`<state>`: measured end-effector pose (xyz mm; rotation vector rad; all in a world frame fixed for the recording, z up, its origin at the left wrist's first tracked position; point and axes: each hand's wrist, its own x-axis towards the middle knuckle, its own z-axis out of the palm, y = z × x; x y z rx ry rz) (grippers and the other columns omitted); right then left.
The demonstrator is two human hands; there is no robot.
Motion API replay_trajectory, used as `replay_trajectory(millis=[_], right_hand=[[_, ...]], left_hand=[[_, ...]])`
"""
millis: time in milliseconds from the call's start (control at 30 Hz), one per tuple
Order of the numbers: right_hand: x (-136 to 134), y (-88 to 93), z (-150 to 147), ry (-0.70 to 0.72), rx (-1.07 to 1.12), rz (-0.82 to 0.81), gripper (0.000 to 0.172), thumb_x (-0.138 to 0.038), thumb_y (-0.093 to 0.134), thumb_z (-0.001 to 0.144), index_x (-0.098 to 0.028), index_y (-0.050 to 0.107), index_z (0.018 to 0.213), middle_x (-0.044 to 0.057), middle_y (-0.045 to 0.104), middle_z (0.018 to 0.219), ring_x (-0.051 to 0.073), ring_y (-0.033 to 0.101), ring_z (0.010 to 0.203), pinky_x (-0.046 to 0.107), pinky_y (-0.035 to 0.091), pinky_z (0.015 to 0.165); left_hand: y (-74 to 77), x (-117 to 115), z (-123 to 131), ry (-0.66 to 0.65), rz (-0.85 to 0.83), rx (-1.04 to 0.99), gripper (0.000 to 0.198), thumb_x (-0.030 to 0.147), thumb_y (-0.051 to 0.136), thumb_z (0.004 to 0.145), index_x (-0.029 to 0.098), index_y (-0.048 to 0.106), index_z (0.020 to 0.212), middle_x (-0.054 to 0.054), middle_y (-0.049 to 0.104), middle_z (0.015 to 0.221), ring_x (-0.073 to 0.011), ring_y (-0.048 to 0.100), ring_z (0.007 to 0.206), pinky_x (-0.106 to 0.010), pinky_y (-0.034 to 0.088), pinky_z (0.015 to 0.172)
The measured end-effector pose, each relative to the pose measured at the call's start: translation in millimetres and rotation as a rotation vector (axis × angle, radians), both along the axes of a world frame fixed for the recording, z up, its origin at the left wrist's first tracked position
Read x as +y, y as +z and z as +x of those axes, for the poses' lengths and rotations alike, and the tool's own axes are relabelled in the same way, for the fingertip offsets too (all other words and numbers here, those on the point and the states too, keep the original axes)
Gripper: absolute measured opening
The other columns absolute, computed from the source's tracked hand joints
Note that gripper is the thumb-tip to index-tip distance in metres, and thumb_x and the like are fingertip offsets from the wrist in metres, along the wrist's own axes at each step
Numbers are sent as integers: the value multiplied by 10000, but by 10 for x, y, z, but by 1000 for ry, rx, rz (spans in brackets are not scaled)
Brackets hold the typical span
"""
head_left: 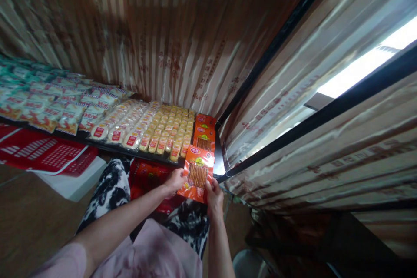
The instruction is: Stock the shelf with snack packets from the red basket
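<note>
An orange snack packet (197, 173) with a clear window showing brown sticks or strips is held up in front of the shelf's right end. My left hand (176, 181) pinches its left edge, and my right hand (214, 195) grips its lower right edge. Behind it, at the shelf's right corner, lie more orange packets (204, 132) of the same look, one behind another. Left of those are rows of small yellow wrapped cakes (169, 128). Below my hands, between my knees, a red bag or basket (151, 176) with orange packets inside is partly hidden by my left arm.
Round white wrapped cakes (115, 132) and white snack bags (67, 110) fill the dark shelf (151, 154) further left. A red basket (48, 150) stands below it. Printed plastic sheeting (156, 39) hangs behind, and a dark metal bar (293, 126) runs along the right.
</note>
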<state>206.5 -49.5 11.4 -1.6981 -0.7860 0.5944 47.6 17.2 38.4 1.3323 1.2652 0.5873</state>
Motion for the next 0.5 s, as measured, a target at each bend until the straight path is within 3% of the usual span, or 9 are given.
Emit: replay_trajectory(millis=[167,367,500], right_hand=[[98,68,107,1,-156,-101,509,-493,487,700,-134,665,1015,123,730,949,260,673,873,340,511,768],[166,192,111,-55,-316,-89,629,-450,471,743,-103,547,1263,116,717,881,241,661,757,338,493,695],[215,271,108,-24,-339,-79,535,-417,411,778,-138,615,1186,128,712,998,248,663,873,347,487,767]], left_hand=[[79,-2,145,20,-40,71,159,147,595,780,159,627,935,-33,687,837,-143,651,737,-224,493,665],[211,20,235,18,32,156,433,143,589,801,177,524,1228,-69,681,1067,-171,640,965,-254,483,830],[316,37,291,-6,110,180,549,160,575,818,137,426,1346,-129,605,1257,-207,574,1145,-295,430,969]])
